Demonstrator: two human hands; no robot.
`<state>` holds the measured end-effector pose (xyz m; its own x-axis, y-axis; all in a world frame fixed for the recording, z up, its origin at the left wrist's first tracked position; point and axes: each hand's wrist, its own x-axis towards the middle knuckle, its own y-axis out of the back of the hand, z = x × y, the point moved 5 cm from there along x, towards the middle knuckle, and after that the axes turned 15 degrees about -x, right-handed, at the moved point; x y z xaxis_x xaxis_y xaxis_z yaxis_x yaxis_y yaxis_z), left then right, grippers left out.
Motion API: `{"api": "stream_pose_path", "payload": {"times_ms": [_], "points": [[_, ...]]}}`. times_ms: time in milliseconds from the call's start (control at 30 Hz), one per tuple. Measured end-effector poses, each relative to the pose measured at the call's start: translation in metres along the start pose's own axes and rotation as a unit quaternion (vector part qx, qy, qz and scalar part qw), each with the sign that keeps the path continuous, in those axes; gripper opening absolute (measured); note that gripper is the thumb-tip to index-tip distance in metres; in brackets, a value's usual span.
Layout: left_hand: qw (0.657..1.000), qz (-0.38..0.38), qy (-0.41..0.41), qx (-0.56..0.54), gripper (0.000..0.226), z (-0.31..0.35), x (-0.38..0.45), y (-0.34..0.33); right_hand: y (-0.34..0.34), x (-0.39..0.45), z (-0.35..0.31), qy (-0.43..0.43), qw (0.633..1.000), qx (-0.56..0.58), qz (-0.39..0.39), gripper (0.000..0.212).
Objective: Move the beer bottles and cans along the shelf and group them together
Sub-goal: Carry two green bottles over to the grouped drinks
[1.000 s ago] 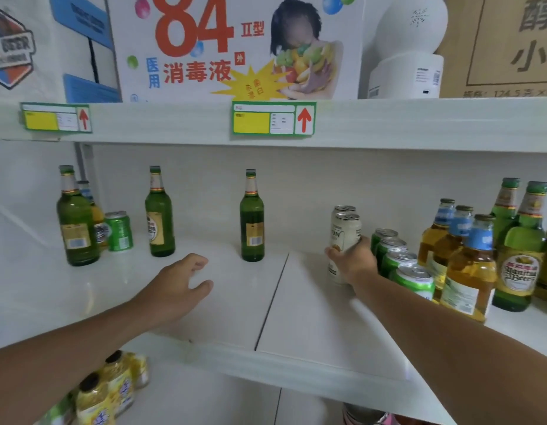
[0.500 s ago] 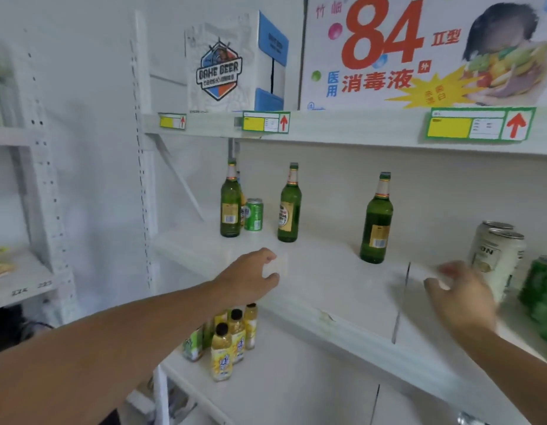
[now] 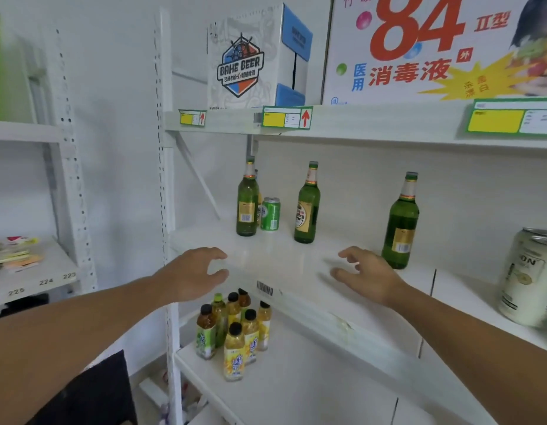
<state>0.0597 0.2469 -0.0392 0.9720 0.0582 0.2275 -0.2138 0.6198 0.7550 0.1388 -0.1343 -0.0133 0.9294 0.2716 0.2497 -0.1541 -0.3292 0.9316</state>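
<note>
Three green beer bottles stand upright on the white shelf (image 3: 290, 265): a left bottle (image 3: 247, 207), a middle bottle (image 3: 307, 210) and a right bottle (image 3: 402, 228). A green can (image 3: 270, 213) sits between the left two, with another bottle partly hidden behind the left one. A white can (image 3: 528, 277) stands at the far right edge. My left hand (image 3: 194, 273) hovers at the shelf's front edge, fingers loosely spread and holding nothing. My right hand (image 3: 368, 273) hangs over the shelf just left of the right bottle, fingers relaxed, apart from it.
Several yellow and green drink bottles (image 3: 235, 332) stand on the lower shelf. Boxes (image 3: 250, 59) rest on the upper shelf, whose edge carries price tags (image 3: 286, 118). A perforated white upright (image 3: 164, 179) bounds the shelf on the left, with another rack (image 3: 29, 271) beyond.
My right hand has let go of the white can and moved left toward the right green bottle. The view has swung left and closer; my left hand stays at the shelf front.
</note>
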Motion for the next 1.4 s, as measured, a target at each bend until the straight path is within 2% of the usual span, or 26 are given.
{"api": "stream_pose_path", "payload": {"times_ms": [133,233,467,600,700,800,833,933,1000,1067,1133,1200,1400], "points": [[0.999,0.005,0.011,0.033,0.057,0.007,0.021,0.013,-0.004,0.041,-0.005,0.025,0.999,-0.031,-0.027,0.066],[0.999,0.029,0.019,0.003,0.055,0.017,0.043,0.019,-0.010,0.073,-0.004,0.027,0.999,-0.010,-0.019,0.068],[0.998,0.027,0.048,0.022,0.057,0.018,0.093,-0.006,-0.043,0.142,0.004,0.047,0.999,0.002,-0.021,0.067],[0.997,0.048,0.058,-0.005,0.054,0.014,0.131,-0.017,-0.055,0.175,0.008,0.024,0.999,0.040,0.002,0.065],[0.994,0.080,0.049,-0.049,0.037,0.013,0.161,-0.020,-0.060,0.198,0.009,-0.014,0.995,0.102,0.015,0.078],[0.981,0.133,0.050,-0.135,0.037,0.008,0.194,-0.021,-0.059,0.216,0.008,-0.043,0.985,0.166,0.033,0.100],[0.973,0.148,0.052,-0.171,0.044,0.006,0.204,-0.021,-0.059,0.221,0.007,-0.050,0.981,0.182,0.036,0.106],[0.952,0.173,0.078,-0.240,0.107,0.000,0.230,-0.021,-0.056,0.236,0.002,-0.067,0.971,0.228,0.027,0.118],[0.941,0.187,0.088,-0.267,0.127,-0.004,0.246,-0.017,-0.052,0.246,-0.002,-0.076,0.963,0.258,0.021,0.121],[0.929,0.182,0.089,-0.309,0.124,-0.008,0.260,-0.014,-0.051,0.255,-0.006,-0.080,0.954,0.289,0.031,0.118],[0.920,0.167,0.076,-0.345,0.099,-0.011,0.274,-0.015,-0.053,0.262,-0.009,-0.081,0.946,0.311,0.048,0.101],[0.925,0.167,0.066,-0.335,0.077,-0.012,0.282,-0.016,-0.057,0.266,-0.011,-0.075,0.946,0.309,0.059,0.078],[0.928,0.222,0.085,-0.288,0.072,-0.016,0.278,-0.016,-0.059,0.265,-0.010,-0.074,0.956,0.274,0.072,0.055]]}}
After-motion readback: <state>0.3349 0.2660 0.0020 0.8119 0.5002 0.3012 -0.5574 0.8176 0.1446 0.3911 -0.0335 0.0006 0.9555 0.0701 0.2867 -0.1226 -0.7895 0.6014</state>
